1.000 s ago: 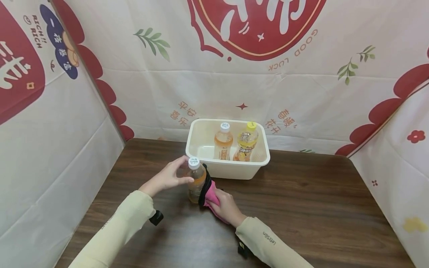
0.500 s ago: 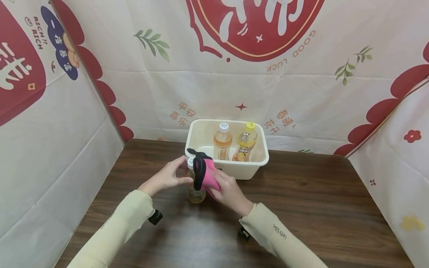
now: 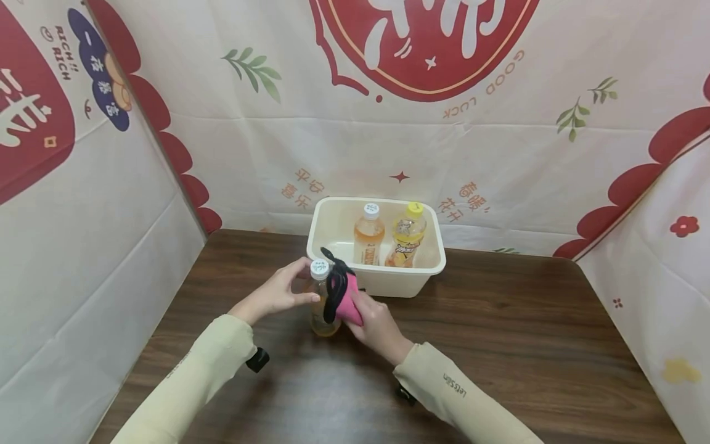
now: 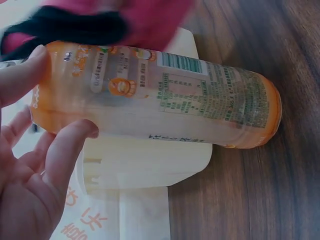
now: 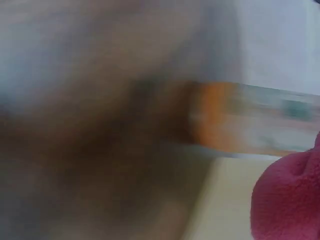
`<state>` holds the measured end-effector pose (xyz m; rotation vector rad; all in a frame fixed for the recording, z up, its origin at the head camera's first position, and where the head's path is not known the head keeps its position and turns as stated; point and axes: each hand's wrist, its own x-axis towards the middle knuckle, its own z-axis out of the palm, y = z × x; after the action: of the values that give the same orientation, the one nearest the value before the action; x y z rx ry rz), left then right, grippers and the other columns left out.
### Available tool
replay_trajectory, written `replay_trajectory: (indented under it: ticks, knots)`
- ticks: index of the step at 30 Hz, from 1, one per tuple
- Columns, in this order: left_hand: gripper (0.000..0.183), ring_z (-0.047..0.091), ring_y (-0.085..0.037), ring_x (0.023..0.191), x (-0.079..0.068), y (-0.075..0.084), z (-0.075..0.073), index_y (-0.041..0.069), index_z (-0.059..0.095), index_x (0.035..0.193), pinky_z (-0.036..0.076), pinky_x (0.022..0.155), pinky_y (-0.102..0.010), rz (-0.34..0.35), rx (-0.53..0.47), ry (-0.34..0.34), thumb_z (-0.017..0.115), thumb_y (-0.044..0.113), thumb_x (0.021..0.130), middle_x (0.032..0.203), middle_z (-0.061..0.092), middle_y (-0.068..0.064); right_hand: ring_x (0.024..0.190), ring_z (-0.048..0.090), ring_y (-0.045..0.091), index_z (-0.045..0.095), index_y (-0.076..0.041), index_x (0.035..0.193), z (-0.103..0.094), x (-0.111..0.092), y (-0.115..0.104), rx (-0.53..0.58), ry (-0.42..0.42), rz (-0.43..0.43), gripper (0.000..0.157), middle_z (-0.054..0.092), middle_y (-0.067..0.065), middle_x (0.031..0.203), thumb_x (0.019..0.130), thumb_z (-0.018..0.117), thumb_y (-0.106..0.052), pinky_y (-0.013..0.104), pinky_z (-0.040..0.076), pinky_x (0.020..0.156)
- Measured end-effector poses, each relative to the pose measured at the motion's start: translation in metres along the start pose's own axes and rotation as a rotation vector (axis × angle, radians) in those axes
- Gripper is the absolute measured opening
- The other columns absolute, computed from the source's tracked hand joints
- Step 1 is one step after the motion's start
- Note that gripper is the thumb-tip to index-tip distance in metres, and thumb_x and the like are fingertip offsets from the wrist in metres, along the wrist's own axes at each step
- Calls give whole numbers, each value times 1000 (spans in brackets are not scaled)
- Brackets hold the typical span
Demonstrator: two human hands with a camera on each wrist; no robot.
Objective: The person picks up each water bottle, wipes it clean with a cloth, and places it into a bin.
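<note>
A clear plastic drink bottle (image 4: 165, 95) with a white cap and orange-banded label stands upright on the table in front of the basin. My left hand (image 3: 275, 298) holds it near the top, thumb and fingers on either side, as the left wrist view also shows. In my right hand (image 3: 379, 324) is a pink cloth (image 3: 348, 302) with black edging, gripped in a bunch against the bottle's right side. Part of the bottle is hidden behind the cloth in the head view. The right wrist view is blurred, with the fuzzy pink fabric at its right edge.
Behind the hands stands a cream plastic basin (image 3: 388, 282). Inside it are a white-capped orange drink bottle (image 3: 370, 231) and a yellow-capped bottle (image 3: 410, 231). The brown wooden table (image 3: 516, 345) is bordered by printed cloth walls (image 3: 249, 160).
My right hand took the cloth up from the bottle's side to its cap, then back down slightly, uncovering the cap. My left hand and the bottle have stayed in place.
</note>
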<state>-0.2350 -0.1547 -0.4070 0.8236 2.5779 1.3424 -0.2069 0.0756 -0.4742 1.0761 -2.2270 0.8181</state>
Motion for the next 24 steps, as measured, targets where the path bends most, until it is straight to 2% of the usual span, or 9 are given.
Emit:
replay_trajectory:
  ticks: [1,5,8,11,17,20,24]
  knots:
    - [47,54,-27,106,0,0,0,11,49,115,40,93,-48,-4,-3,-1,74,16,75,114,57,-8,79,64,21,57,2,103,6,-9,3,-21,-19,-11,31,63,13,93,82,66,-19,29,53,68]
    - [47,54,-27,105,0,0,1,9,49,115,41,92,-46,-5,-1,5,74,16,76,113,56,-9,72,64,20,56,3,104,24,-38,10,-131,-139,-53,35,63,11,91,81,67,-21,28,53,62]
    - [47,54,-28,105,1,0,1,10,49,115,42,91,-47,2,-1,3,73,18,76,114,56,-9,67,63,18,56,2,105,31,-47,12,-175,-207,-51,39,61,9,89,74,72,-16,28,53,58]
    - [47,53,-27,106,2,0,1,10,48,116,42,91,-48,3,1,1,73,18,76,114,56,-8,65,62,17,56,1,104,33,-49,14,-192,-233,-46,37,60,8,88,75,71,-17,28,52,56]
    - [48,53,-27,107,3,0,0,10,49,116,41,92,-49,-7,1,-3,74,17,76,114,56,-9,73,64,20,57,2,110,29,-50,14,-186,-223,-44,42,63,12,97,74,72,-16,29,53,61]
    - [48,53,-28,106,2,-1,1,9,49,115,41,91,-49,0,6,-4,74,17,76,114,57,-9,82,65,24,55,5,115,20,-44,9,-166,-173,-48,50,63,17,102,73,73,-15,31,54,66]
    - [47,53,-28,105,1,-1,2,9,49,114,41,91,-48,2,8,5,74,16,75,112,57,-9,84,65,26,53,7,118,1,-22,2,-117,-76,-53,55,62,20,100,72,74,-14,33,53,69]
